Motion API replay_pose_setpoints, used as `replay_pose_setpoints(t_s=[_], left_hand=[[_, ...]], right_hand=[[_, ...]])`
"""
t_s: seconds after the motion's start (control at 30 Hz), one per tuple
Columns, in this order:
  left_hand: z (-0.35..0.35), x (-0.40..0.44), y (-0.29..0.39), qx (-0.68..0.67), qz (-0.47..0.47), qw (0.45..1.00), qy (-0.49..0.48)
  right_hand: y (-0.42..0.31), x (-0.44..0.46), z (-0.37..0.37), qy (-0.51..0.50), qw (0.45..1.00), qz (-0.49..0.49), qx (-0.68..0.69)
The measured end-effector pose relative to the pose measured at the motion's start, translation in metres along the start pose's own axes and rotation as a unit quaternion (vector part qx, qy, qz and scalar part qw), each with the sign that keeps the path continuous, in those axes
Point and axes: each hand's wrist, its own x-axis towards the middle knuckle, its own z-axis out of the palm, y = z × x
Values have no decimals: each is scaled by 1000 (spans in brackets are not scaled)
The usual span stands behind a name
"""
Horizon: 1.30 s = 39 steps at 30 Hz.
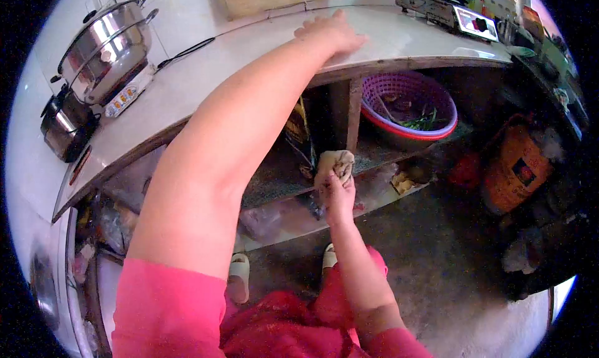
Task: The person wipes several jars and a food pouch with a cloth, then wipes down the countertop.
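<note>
My left hand (331, 33) is stretched far out over the pale countertop (249, 49), near its back edge. Its fingers are apart and I see nothing held in it. Lower down, in front of the counter's open shelf, my right hand (340, 199) is closed around a crumpled beige cloth (337, 164). The cloth bunches up above the thumb and fingers.
A steel steamer pot (106, 52) and a dark cooker (65, 124) stand at the left. A stove (449, 14) is at the back right. Under the counter sits a purple basket (405, 105) with greens. An orange sack (518, 164) stands at right.
</note>
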Motion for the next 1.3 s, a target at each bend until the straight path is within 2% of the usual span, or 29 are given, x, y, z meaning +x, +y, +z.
replay_pose_setpoints(t_s=[0.1,0.17,0.2,0.3,0.4,0.47,0.5,0.53,0.57,0.6,0.67,0.73,0.77,0.8,0.83,0.9,0.93,1.0,1.07,1.2,1.3], left_hand=[[8,18,-2,-10,27,990,-136],[6,4,8,17,40,995,-85],[0,-9,13,31,46,997,-61],[-23,-37,18,67,82,993,-49],[-32,-67,7,17,264,957,122],[-46,-109,-6,-55,421,876,229],[-59,-139,-10,-40,478,846,233],[-57,-166,-18,-37,536,796,278],[-62,-205,-29,-56,533,819,208],[-53,-238,-43,-96,517,822,219],[-28,-288,-73,-76,481,861,146],[11,-319,-118,-51,432,899,56],[35,-331,-145,-63,350,934,-46],[62,-339,-173,-58,302,951,-32],[70,-340,-198,-15,256,960,-111],[100,-346,-249,65,135,978,-143],[101,-343,-264,105,100,978,-151],[108,-337,-285,97,-4,985,-144],[122,-340,-306,84,15,991,-103],[123,-337,-306,119,-1,993,11],[123,-341,-299,112,-41,993,-6]], right_hand=[[-8,-2,7,13,1000,12,-6],[-22,-8,16,28,999,28,3],[-8,3,5,13,1000,13,14],[-13,2,4,23,999,22,-1],[-9,6,-1,13,1000,0,0],[-8,9,-10,2,1000,19,-7],[-12,5,-7,-4,999,33,7],[-19,5,-7,-8,999,44,20],[7,28,-31,-68,995,33,62],[0,28,-33,-72,995,44,53],[-14,27,-33,-81,994,65,34],[-35,0,0,23,997,53,50],[-32,0,1,37,997,50,36],[-29,3,-2,37,997,55,36],[-22,7,-6,36,997,60,34],[-22,-1,9,52,996,60,41],[-25,-4,12,50,996,72,34],[-25,-6,14,46,994,100,16],[-17,0,11,30,997,54,49],[-5,14,-8,14,997,70,23],[-4,17,-9,18,998,65,7]])
